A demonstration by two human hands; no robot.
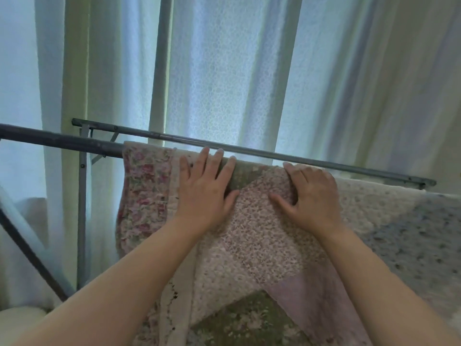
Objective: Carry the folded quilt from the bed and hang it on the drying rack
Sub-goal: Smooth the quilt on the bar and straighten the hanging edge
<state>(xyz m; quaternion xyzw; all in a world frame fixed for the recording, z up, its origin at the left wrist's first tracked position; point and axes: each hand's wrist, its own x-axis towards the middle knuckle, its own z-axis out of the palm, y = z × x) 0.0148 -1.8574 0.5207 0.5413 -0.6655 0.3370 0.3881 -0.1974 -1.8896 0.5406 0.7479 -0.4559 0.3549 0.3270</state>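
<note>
Since the quilt (pixel 262 236) already lies over the drying rack (pixel 37 137), the two bare forearms reaching in from close by look to be settling it rather than carrying it. Nearest to me its patchwork face falls out of sight below, with floral panels to the left and pale speckled ones to the right. Higher up, the left hand (pixel 207 188) lies flat on the cloth, fingers straight and a little spread, tips at the fold on top. I take that for pressing the fabric against the bar so it does not slide. Just beside it, the right hand (pixel 313 196) has its fingers curled over that fold and its thumb dug into the near face, gripping a ridge of quilt, probably to even out the drop. The near rail (pixel 99 147) carries the load, and its bare dark end sticks out to the left. The far rail (pixel 311 162) runs just behind the fingertips, apart from the quilt as far as I can see, and could catch knuckles or cloth pushed further over. An upright post (pixel 81 221) and a slanting leg (pixel 27 249) stand to the left. Behind everything hangs a pale lace curtain (pixel 224 71).
</note>
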